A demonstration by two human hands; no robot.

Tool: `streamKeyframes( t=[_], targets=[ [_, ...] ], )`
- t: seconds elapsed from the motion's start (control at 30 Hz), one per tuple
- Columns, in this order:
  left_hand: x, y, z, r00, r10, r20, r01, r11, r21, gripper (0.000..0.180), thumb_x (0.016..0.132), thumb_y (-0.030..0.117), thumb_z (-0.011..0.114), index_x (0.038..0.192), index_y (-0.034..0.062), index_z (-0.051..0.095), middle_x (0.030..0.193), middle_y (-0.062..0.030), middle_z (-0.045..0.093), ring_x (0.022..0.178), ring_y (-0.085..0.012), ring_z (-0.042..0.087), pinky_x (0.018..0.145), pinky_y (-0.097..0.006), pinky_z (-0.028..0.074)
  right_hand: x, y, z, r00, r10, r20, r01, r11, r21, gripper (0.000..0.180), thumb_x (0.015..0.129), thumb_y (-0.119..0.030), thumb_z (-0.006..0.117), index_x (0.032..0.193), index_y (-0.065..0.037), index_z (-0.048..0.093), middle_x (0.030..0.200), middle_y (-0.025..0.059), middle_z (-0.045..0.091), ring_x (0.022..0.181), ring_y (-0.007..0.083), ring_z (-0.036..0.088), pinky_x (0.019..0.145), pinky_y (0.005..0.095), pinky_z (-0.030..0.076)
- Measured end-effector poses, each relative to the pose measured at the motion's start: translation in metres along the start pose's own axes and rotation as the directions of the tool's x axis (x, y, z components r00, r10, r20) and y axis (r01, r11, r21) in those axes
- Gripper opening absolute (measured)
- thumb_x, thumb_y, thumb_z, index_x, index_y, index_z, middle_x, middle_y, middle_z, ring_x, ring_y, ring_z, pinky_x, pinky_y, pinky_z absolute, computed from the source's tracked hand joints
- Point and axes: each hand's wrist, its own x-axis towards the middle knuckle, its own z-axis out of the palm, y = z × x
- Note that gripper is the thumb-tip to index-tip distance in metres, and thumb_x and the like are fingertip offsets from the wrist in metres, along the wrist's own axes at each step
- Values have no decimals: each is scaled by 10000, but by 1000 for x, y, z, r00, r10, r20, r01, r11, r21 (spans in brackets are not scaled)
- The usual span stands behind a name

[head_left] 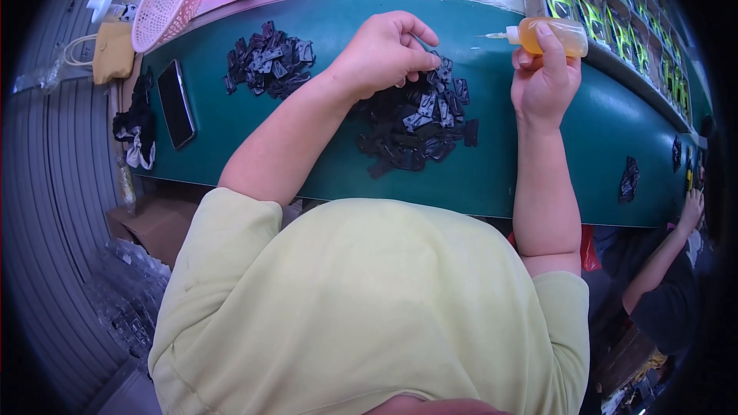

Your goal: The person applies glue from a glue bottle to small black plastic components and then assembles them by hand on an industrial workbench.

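One bottle [570, 35] filled my right grip [547, 77] sideways, maybe for aiming; what my left grip [390, 52] held, I couldn't tell.

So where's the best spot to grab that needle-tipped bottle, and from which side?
Probably by its wide, rounded body, coming from the near side, as the right hand does. The needle-tipped bottle lies roughly sideways, its thin needle pointing left, so that grip should stay clear of the point.
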Motion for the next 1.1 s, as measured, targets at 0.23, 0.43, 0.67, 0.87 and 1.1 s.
streamKeyframes(
  t=[0.23, 0.43, 0.67, 0.87, 1.1],
  targets=[
    [3, -4, -6, 999, 13, 49, -16, 999, 45, 116, 785, 51, 670, 870, 1, 608, 699, -20, 605, 596, -81, 578, 486, -208, 449, 0, 0, 2, 998, 59, 1, -59, 998, 17, 188, 812, -109, 666, 944, -44, 549, 812, 64, 600, 514, 88, 493, 461, 204, 405],
    [11, -6, -5, 998, 54, 9, -55, 994, 91, 164, 776, 86, 696, 886, -8, 618, 747, -33, 624, 639, -82, 595, 515, -221, 472, -1, 0, 3, 994, 110, 6, -111, 993, 44, 185, 818, -121, 655, 947, -48, 543, 812, 62, 593, 513, 93, 492, 470, 207, 407],
    [35, 16, 25, 950, 311, -14, -202, 651, 731, 329, 685, 272, 778, 829, 10, 640, 720, -74, 629, 669, -221, 607, 655, -332, 487, 2, 1, 0, 996, 86, -23, -85, 996, 30, 192, 816, -133, 653, 951, -47, 547, 801, 54, 593, 525, 89, 488, 484, 209, 400],
    [38, 9, 22, 973, 229, 0, -183, 775, 605, 270, 666, 222, 792, 760, 27, 629, 687, -51, 619, 661, -184, 611, 624, -313, 485, 2, -3, 1, 996, 84, -41, -82, 996, 44, 195, 816, -135, 650, 954, -49, 541, 798, 53, 586, 535, 88, 489, 487, 217, 403],
    [18, -1, 6, 996, 62, -66, -77, 966, -246, 122, 824, 32, 654, 903, -26, 581, 823, -70, 616, 713, -154, 657, 610, -227, 544, -5, -4, 5, 995, 101, -4, -100, 990, 102, 179, 825, -131, 649, 942, -45, 546, 792, 55, 590, 529, 90, 492, 482, 216, 404]
  ],
)
